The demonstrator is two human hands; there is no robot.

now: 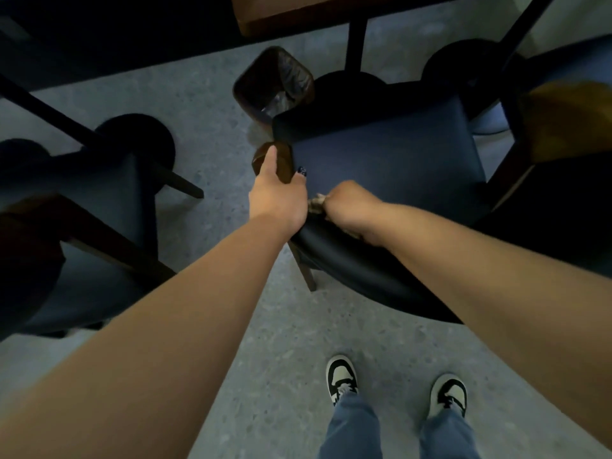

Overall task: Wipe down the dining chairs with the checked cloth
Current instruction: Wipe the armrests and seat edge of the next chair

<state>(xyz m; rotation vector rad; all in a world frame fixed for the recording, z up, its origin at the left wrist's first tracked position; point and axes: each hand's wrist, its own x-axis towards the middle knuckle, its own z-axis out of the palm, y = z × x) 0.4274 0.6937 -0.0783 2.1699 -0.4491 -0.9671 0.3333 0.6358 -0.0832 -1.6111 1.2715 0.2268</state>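
Fingers of the right hand [347, 207] curled, clamped on the cloth [317, 204]; cloth bunched, only a light scrap showing at the knuckles, pressed to the top of the chair [390, 160] backrest at its left end. Left hand [276, 193]: fingers wrapped round the brown wooden post at the backrest's left corner, thumb along the outside. Chair: dark blue padded seat and back, wooden legs, tucked toward the table [331, 11]. Bin [273, 82]: dark liner, just beside the chair's far left corner. Second chair [92, 207]: left, well apart. Third chair, right edge, partly seen. Floor [231, 326]: grey speckled. Shoes [342, 379]: black and white, below.
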